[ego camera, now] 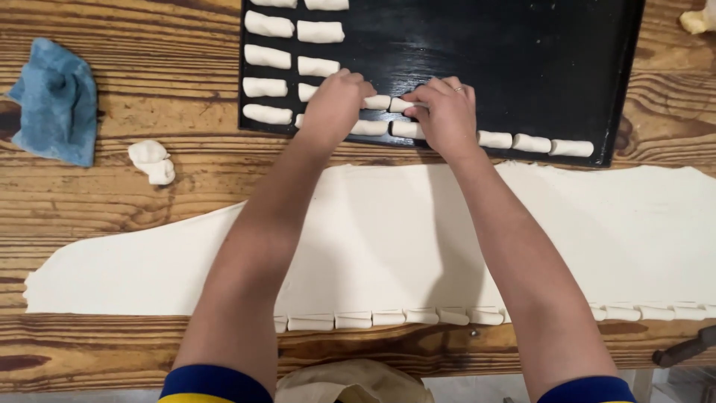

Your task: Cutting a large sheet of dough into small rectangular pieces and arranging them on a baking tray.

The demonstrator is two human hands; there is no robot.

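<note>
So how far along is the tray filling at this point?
Early to midway, by the look of it. Done: small dough rolls fill two columns at the left of the black tray, and a row runs along its near edge. In hand: the left hand and right hand are placing a dough piece in the next row. Left: most of the tray is bare, cut pieces wait along the dough sheet.

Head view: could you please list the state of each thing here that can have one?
Baking tray: partly filled, right half bare.
Dough rolls: lying in rows on the tray.
Dough sheet: rolled out flat; near edge cut into pieces.
Dough scrap: crumpled, on the table.
Blue cloth: bunched up.
Left hand: pressing rolls.
Right hand: pinching a roll.
</note>
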